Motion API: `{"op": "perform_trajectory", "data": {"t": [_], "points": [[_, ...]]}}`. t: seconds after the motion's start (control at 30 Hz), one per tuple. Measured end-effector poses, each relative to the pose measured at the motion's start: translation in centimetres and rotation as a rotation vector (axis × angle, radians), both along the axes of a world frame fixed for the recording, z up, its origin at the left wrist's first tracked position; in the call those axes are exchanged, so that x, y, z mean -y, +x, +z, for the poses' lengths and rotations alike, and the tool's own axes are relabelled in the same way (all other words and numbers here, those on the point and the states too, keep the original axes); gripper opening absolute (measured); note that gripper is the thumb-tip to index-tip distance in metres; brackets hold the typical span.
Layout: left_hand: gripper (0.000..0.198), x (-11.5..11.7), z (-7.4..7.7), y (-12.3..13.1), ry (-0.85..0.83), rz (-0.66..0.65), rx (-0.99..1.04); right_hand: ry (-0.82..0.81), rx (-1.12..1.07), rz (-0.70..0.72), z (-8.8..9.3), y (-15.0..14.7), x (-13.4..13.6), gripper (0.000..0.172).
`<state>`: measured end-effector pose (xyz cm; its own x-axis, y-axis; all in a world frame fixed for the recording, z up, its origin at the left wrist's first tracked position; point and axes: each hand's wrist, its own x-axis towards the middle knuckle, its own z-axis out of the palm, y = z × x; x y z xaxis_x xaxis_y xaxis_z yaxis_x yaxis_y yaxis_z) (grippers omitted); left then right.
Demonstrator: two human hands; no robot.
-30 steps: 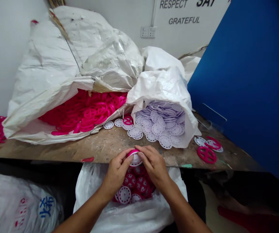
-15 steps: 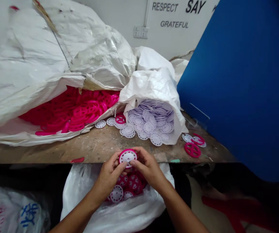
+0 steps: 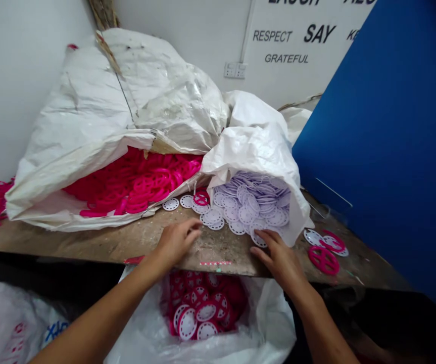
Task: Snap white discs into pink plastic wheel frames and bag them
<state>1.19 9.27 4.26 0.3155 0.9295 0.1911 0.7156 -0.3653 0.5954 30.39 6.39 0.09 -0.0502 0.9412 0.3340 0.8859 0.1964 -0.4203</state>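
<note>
Lying just by the spread right fingers (image 3: 269, 236) is a white disc (image 3: 258, 241) — left fingers (image 3: 191, 224) loosely parted.

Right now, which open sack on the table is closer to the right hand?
The smaller sack, holding pale discs: the right hand is at its mouth. The larger open sack to its left holds pink pieces.
</note>
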Motion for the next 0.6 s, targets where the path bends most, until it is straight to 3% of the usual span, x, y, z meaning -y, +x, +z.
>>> {"op": "perform_trajectory", "data": {"t": [0.07,0.17,0.3,0.43,0.53,0.6], "points": [[0.024,-3.4,-0.7,0.6,0.196,0.058,-0.101,0.039,0.098,0.017,-1.2,0.6,-0.3,0.033],[0.023,-7.8,-1.9,1.5,0.273,0.067,-0.15,0.129,0.17,0.013,-2.4,0.8,-0.2,0.029],[0.019,-10.4,-3.0,1.8,0.334,0.046,-0.218,0.24,0.167,0.002,-2.5,1.1,0.1,0.03],[0.02,-8.5,-3.0,1.2,0.375,-0.008,-0.263,0.255,-0.114,-0.084,-1.0,1.5,0.5,0.028],[0.02,-5.0,-2.6,0.8,0.427,-0.101,-0.27,0.094,-0.646,-0.147,0.6,0.1,0.9,0.032],[0.02,-2.3,-2.4,0.7,0.493,-0.193,-0.258,-0.077,-0.986,-0.1,1.5,-1.7,0.9,0.032]]}}
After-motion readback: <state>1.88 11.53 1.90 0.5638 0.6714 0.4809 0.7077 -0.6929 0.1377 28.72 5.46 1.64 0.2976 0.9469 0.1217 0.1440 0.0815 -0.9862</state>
